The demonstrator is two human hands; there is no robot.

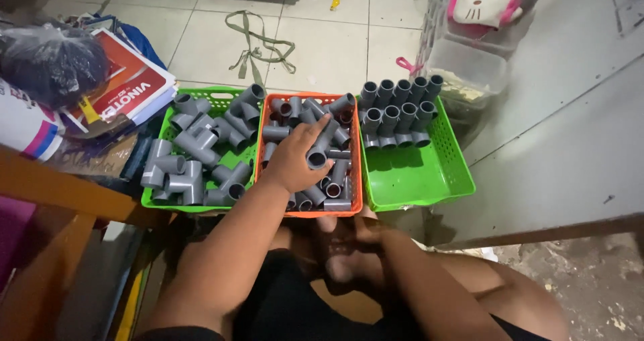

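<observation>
Three plastic baskets sit side by side on a tiled floor [221, 39] beneath a seated person: a green basket [151, 197] at left piled loosely with grey T-shaped pipe fittings [184, 177], an orange basket [357, 180] in the middle filled with grey elbow fittings [335, 173], and a second green basket [419, 177] at right, where more fittings stand in tidy rows [399, 109] along the far end and the near half lies bare. The left hand [293, 161] reaches into the orange basket, its fingers [315, 130] curled down and closing round one grey elbow [316, 158] near the middle of the heap; whether the piece is fully gripped or only touched cannot be told. The right hand [349, 247] rests low in the lap, just below the orange basket's near rim, fingers loosely together and in shadow, so anything held there is not clear. To do the pick well, judging by the jumble, the fingers should pinch a single elbow by its open socket end and lift straight up so neighbours do not snag or spill over the rim. A stack of printed folders [127, 86], a dark bag [50, 63] and a loop of webbing strap [258, 46] lie beyond
</observation>
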